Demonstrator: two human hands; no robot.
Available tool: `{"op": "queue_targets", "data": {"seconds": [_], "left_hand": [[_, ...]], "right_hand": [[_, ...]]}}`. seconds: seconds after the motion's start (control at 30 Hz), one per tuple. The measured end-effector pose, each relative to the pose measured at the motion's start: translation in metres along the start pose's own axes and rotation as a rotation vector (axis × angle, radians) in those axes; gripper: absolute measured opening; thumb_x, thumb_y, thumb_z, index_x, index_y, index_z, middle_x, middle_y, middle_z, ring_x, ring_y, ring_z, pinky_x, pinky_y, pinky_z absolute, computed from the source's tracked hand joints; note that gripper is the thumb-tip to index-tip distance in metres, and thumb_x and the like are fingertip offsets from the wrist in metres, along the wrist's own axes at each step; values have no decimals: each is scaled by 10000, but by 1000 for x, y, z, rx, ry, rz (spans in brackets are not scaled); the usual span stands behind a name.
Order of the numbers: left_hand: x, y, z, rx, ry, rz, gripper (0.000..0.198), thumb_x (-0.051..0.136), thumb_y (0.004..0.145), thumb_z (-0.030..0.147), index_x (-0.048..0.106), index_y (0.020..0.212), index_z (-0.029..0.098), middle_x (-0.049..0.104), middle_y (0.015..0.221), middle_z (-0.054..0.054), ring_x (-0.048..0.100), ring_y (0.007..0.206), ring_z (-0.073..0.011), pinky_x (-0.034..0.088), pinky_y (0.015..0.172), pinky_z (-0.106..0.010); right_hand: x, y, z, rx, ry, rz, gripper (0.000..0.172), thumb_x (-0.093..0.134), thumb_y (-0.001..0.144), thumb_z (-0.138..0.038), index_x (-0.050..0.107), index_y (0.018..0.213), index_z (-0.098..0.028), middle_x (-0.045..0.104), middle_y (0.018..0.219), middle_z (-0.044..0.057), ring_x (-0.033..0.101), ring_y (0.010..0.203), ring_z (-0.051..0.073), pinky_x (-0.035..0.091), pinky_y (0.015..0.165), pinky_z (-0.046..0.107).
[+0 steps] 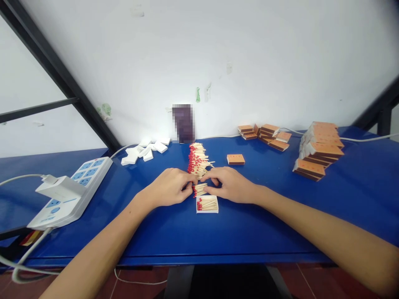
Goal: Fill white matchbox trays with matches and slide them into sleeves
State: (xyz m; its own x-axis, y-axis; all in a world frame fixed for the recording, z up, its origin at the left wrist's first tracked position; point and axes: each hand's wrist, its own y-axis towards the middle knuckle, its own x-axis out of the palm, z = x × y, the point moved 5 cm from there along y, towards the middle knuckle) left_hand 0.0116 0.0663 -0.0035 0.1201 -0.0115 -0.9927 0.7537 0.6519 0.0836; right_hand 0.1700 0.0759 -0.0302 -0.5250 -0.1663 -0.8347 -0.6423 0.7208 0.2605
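Observation:
A small bunch of matches (200, 189) with red heads lies between my two hands. At its red ends is my left hand (173, 187), fingers curled and thumb bent in against the matches. My right hand (232, 185) closes on the bare wooden ends with thumb and index finger. Just beyond the fingertips spreads a long pile of loose matches (197, 160), heads mostly to the left. Nearer to me sits a white matchbox tray (207, 210), partly filled with matches. The exact contact of the fingertips is partly hidden.
Empty white trays (146, 150) lie at the back left. An orange matchbox (236, 159) lies right of the pile; more matchboxes (264, 135) and a stack of them (321, 149) are farther right. A power strip (93, 172) with cables occupies the left. A blurred dark object (184, 124) leans on the wall.

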Motion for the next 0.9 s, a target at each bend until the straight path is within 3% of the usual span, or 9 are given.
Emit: {"op": "queue_targets", "data": {"seconds": [0.9], "left_hand": [[1, -2, 0, 12, -8, 8, 221, 480, 802, 137, 674, 886, 201, 680, 747, -11, 595, 642, -145, 402, 631, -257]], "right_hand": [[1, 2, 2, 37, 71, 15, 222, 601, 898, -320, 713, 1056, -212, 489, 588, -58, 415, 540, 92, 266, 554, 236]]}}
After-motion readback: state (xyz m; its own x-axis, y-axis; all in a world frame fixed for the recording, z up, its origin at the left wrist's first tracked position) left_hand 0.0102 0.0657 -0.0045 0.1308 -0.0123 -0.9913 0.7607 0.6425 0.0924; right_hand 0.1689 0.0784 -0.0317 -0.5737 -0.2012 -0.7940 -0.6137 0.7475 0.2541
